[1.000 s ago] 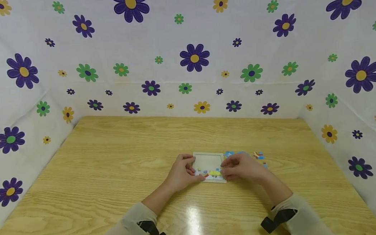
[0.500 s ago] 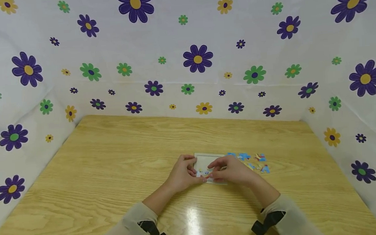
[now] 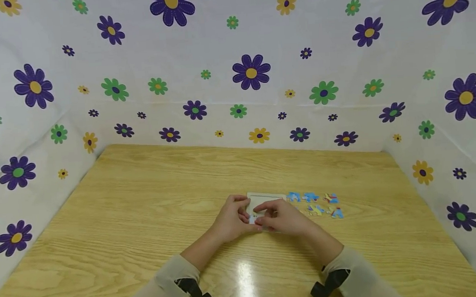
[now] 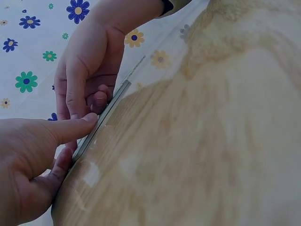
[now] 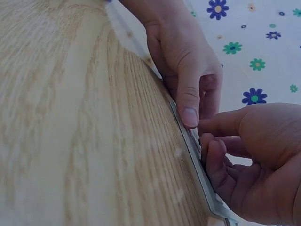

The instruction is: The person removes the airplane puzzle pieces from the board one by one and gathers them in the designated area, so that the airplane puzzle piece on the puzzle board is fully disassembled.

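Note:
A shallow, pale puzzle tray (image 3: pixel 266 194) lies on the table in the head view, mostly covered by the hands. My left hand (image 3: pixel 229 219) grips its left side, with the thumb (image 4: pixel 77 128) along the near edge. My right hand (image 3: pixel 284 216) reaches over the tray from the right, fingers bent and fingertips down near its lower left part. In the right wrist view, the thumb and fingers of the right hand (image 5: pixel 270 165) touch down inside the tray rim (image 5: pixel 192 153); whether they pinch a piece is hidden. The fitted pieces are nearly all hidden under that hand.
Several loose jigsaw pieces (image 3: pixel 311 197), blue, yellow and red, lie in two rough rows just right of the tray. The wood-grain table (image 3: pixel 162 185) spreads around them. A flower-printed white cloth (image 3: pixel 211 45) stands behind and on both sides.
My right hand has moved left across the tray, from its right edge to its lower left part, uncovering loose pieces. The left hand keeps its hold on the tray.

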Demonstrator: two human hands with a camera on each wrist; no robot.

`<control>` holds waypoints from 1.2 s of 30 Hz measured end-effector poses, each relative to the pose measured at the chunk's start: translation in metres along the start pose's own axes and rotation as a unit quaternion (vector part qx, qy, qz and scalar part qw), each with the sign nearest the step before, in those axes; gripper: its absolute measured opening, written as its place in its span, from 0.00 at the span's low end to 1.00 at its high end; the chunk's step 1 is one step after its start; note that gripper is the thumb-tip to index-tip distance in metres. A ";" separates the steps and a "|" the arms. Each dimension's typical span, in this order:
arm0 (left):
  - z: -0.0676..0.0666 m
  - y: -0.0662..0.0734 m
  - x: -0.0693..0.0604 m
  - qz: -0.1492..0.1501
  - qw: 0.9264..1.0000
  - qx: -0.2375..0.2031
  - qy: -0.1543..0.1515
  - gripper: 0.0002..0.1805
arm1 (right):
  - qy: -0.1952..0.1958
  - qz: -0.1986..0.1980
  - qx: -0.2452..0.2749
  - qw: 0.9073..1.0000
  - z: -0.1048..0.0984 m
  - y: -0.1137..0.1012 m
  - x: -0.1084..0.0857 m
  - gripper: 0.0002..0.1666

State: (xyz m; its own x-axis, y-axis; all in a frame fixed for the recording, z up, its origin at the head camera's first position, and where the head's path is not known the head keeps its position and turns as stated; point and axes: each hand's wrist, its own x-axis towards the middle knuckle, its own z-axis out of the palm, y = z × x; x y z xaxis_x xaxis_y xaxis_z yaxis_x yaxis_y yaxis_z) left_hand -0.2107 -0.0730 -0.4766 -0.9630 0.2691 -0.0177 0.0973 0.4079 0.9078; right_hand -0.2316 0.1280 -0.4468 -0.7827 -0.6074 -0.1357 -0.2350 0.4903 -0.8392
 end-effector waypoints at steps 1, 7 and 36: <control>0.000 0.000 0.000 0.000 1.000 0.001 -0.001 0.50 | 0.001 -0.001 -0.003 1.000 0.001 0.000 0.000 0.19; -0.001 0.002 -0.002 0.002 1.000 0.002 0.001 0.49 | 0.009 0.003 0.020 1.000 0.003 -0.001 0.000 0.14; 0.001 0.005 -0.001 -0.002 1.000 0.011 0.011 0.50 | 0.073 0.096 0.143 0.982 -0.023 0.009 -0.031 0.16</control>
State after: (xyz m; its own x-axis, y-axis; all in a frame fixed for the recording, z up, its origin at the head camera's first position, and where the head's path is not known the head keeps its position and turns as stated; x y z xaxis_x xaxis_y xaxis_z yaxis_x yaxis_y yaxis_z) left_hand -0.2086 -0.0709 -0.4728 -0.9686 0.2483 -0.0111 0.0995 0.4282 0.8982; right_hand -0.2225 0.1658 -0.4385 -0.8763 -0.4141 -0.2460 0.0803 0.3779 -0.9223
